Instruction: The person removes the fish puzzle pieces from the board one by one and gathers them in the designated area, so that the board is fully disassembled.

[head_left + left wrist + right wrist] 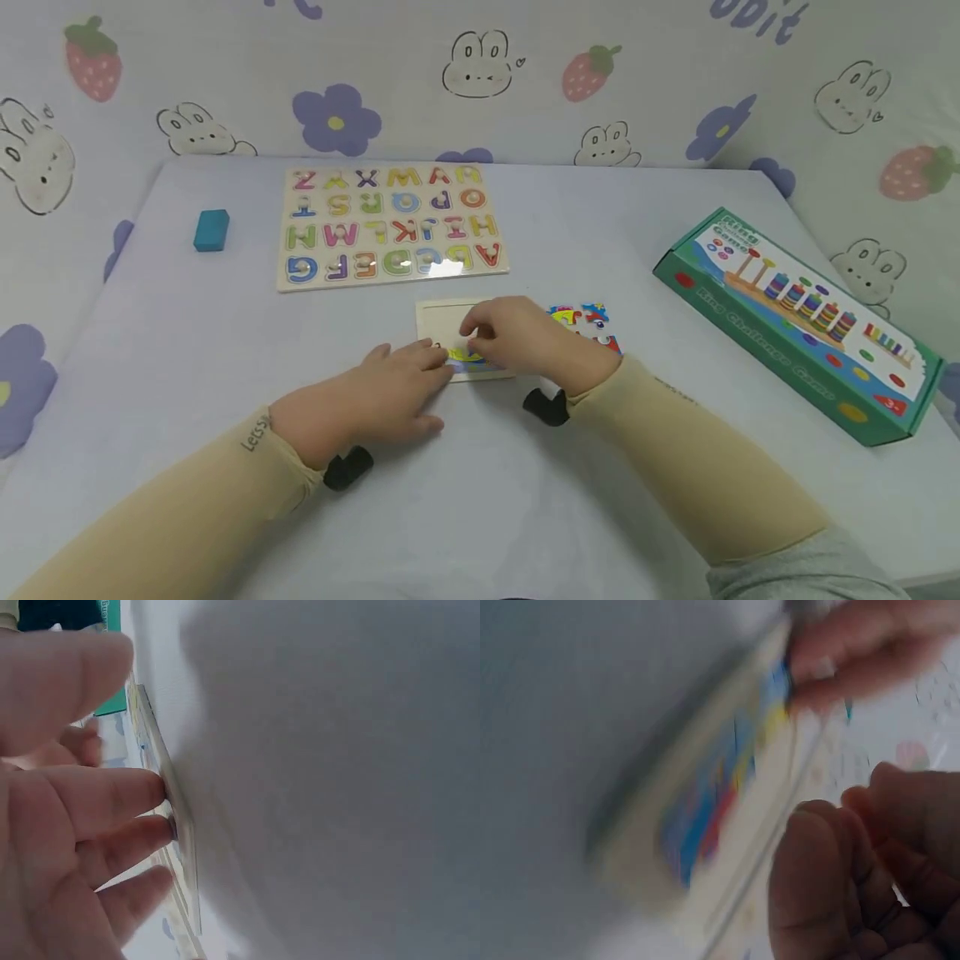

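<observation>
A shallow wooden puzzle tray (435, 318) lies in the middle of the table, with coloured puzzle pieces (724, 799) fitted along its near side. My left hand (367, 406) has its fingers spread, and its fingertips rest on the tray's near left part. Over the tray's right half is my right hand (525, 337), its fingers loosely bent. Nothing shows between thumb and fingers in the blurred right wrist view. More loose jigsaw pieces (596, 313), in red, blue and yellow, lie right of the tray, partly hidden by the right wrist.
Behind the tray lies a wooden alphabet board (318, 218) with knobbed letters. A small teal block (212, 230) sits at the back left. On the right, a green game box (802, 325) lies at an angle. A patterned cloth (405, 75) hangs behind the table.
</observation>
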Tool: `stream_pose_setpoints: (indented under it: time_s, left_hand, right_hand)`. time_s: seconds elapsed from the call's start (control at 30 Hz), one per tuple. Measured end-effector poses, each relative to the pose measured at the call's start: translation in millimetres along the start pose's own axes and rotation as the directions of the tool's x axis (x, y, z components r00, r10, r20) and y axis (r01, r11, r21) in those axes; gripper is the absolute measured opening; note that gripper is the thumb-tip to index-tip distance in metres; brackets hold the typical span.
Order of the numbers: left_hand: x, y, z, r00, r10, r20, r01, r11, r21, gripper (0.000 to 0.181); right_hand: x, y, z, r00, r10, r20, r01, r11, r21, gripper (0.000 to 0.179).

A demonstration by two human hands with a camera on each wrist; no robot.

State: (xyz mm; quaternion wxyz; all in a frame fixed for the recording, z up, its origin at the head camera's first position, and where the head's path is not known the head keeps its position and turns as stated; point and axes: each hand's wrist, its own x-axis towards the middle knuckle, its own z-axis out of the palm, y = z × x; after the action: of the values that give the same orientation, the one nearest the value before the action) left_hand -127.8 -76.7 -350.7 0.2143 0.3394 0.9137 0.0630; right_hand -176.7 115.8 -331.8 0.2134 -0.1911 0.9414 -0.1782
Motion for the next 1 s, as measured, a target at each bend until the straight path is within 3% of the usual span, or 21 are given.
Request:
stream_pose_setpoints:
  time_s: [0.17, 0.43, 0.63, 0.8, 1.0]
  left_hand:
    - [-7.5, -3.9, 0.0, 0.999, 0.019, -0.034, -0.018, 1.000, 0.022, 0.066]
    - [-18.1, -10.8, 0.5, 1.000, -0.030, 0.004, 0.030, 0.998, 0.053, 0.061]
    - [-16.6, -11.8, 0.1, 0.999, -0.041, 0.006, 0.040, 0.997, 0.072, 0.059]
    - [-14.8, -12.6, -1.6, 0.998, -0.048, 0.026, 0.046, 0.996, 0.076, 0.060]
    - [-13.1, -12.6, -1.3, 0.998, -0.053, 0.037, 0.051, 0.996, 0.067, 0.060]
  right_hand:
    - [12.3, -15, 18, 0.997, 0.015, 0.073, -0.011, 0.999, -0.052, 0.035]
    - [15.7, -23, 27, 0.996, 0.058, 0.065, -0.052, 0.995, -0.091, 0.034]
    - [17.0, -30, 30, 0.994, 0.103, 0.047, -0.099, 0.991, -0.093, 0.033]
    - [18.3, -32, 30, 0.992, 0.123, 0.018, -0.123, 0.991, -0.047, 0.019]
    - [13.9, -16, 21, 0.990, 0.140, 0.020, -0.142, 0.979, 0.144, 0.012]
